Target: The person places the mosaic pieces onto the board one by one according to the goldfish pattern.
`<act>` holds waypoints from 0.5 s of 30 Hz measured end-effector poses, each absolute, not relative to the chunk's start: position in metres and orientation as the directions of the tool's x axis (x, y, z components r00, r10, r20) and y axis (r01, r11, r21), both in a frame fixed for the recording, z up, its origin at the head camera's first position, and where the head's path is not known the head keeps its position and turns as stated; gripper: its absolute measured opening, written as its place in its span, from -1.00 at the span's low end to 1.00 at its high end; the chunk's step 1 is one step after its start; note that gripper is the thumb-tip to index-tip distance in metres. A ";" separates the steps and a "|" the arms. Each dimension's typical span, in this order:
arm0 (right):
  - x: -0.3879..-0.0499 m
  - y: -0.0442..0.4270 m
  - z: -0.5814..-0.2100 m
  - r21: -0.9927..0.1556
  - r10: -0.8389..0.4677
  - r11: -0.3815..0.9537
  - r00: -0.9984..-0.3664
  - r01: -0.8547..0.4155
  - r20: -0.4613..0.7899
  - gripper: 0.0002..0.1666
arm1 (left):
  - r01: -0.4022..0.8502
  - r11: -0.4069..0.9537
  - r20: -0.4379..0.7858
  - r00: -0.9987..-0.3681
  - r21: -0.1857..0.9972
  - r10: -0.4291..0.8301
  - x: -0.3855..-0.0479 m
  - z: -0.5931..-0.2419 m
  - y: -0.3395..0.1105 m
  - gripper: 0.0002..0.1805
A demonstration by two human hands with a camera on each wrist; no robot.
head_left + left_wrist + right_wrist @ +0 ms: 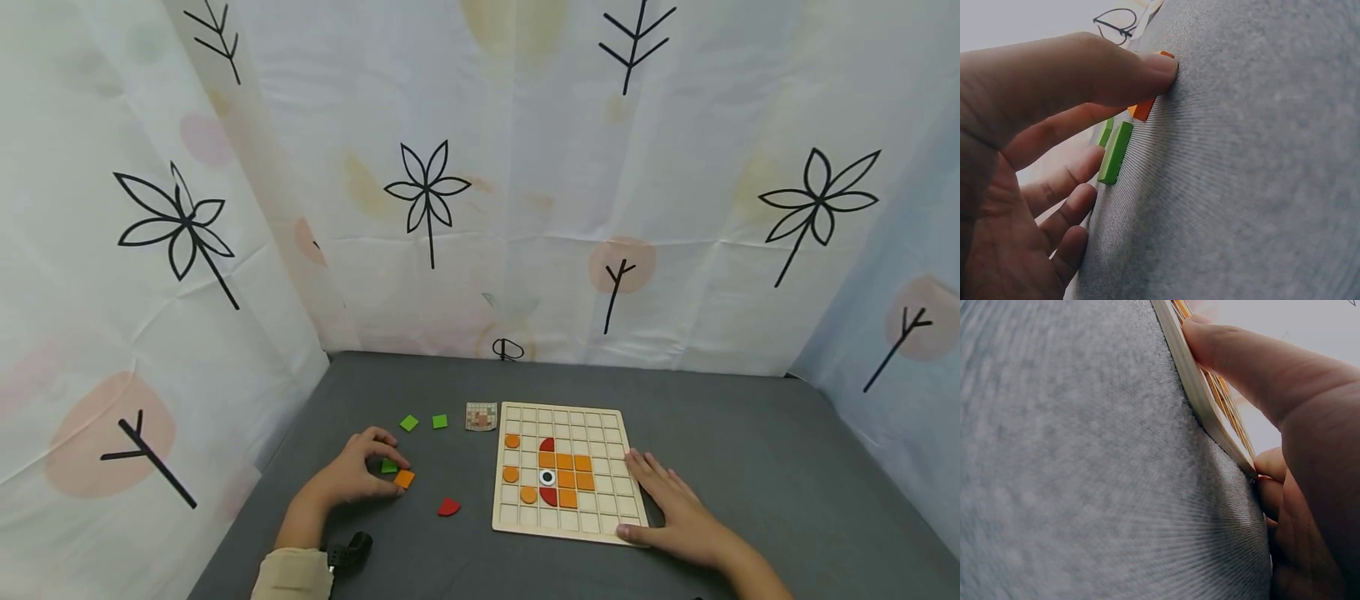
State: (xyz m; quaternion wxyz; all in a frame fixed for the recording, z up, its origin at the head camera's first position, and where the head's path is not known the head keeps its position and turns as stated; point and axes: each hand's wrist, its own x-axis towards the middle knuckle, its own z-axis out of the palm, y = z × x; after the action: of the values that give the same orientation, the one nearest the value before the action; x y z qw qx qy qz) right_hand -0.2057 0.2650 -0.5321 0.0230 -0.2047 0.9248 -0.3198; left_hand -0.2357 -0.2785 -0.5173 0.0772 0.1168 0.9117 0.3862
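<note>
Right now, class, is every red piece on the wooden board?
No, one red piece lies on the grey tabletop, apart from the wooden board.

Board (609, 485) at 5 o'clock, matt pale wood; orange tile (405, 479) at 7 o'clock, smooth; tabletop (420, 554), matt, finely ribbed, clothlike; curtain (517, 275) at 12 o'clock, creased cloth.

Along the far edge of the desk (712, 408), a passage runs behind the board (611, 467); a second lies between right hand (678, 514) and right edge. Toward the left edge, left hand (351, 473) and green tiles (439, 422) obstruct; a red piece (449, 507) interrupts the gap beside the board.
</note>
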 end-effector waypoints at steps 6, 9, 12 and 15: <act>-0.205 0.264 -0.529 -0.610 -0.386 0.715 -0.920 -0.342 0.063 0.28 | 0.163 0.682 -0.036 -0.963 0.713 0.267 -0.236 -0.518 -0.278 -0.73; -0.205 0.263 -0.529 -0.607 -0.381 0.722 -0.923 -0.331 0.050 0.29 | 0.171 0.683 -0.020 -0.965 0.710 0.262 -0.237 -0.518 -0.275 -0.74; -0.205 0.264 -0.529 -0.605 -0.382 0.723 -0.923 -0.333 0.052 0.29 | 0.163 0.697 -0.014 -0.971 0.698 0.240 -0.237 -0.519 -0.272 -0.75; -0.205 0.264 -0.529 -0.610 -0.384 0.719 -0.922 -0.332 0.050 0.29 | 0.147 0.713 -0.014 -0.977 0.686 0.215 -0.237 -0.520 -0.268 -0.76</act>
State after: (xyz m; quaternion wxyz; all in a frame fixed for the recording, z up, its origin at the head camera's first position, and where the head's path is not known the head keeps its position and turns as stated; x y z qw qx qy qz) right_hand -0.2054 0.2636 -0.5291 0.0398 -0.1932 0.9263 -0.3211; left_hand -0.2373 -0.2685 -0.5196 0.0464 0.0979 0.9243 0.3660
